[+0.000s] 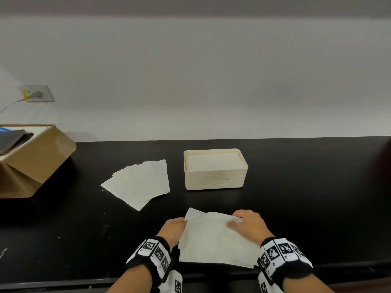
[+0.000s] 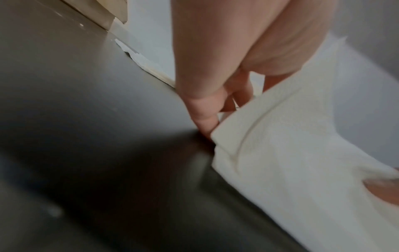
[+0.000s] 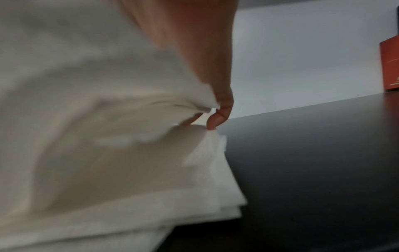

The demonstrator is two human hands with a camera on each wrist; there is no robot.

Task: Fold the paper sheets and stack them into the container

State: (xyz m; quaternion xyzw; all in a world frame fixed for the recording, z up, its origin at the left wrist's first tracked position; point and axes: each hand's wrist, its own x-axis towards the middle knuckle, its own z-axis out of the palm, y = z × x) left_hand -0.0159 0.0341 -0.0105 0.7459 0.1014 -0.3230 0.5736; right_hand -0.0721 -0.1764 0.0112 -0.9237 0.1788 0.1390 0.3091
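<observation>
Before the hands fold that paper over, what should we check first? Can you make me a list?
1. Left hand holds the sheet's left edge: ok, its fingers curl at that edge in the left wrist view.
2. Right hand has a grip on the far right corner: ok, it pinches it.
3. Only one sheet is being lifted: cannot tell, the right wrist view shows layered edges.
4. Room left in the container: not ok, the paper inside already sits close to the rim.
5. Table between the sheet and the container is free: ok.
6. Fanned pile of sheets lies out of the way: ok, it lies left of the container.
</observation>
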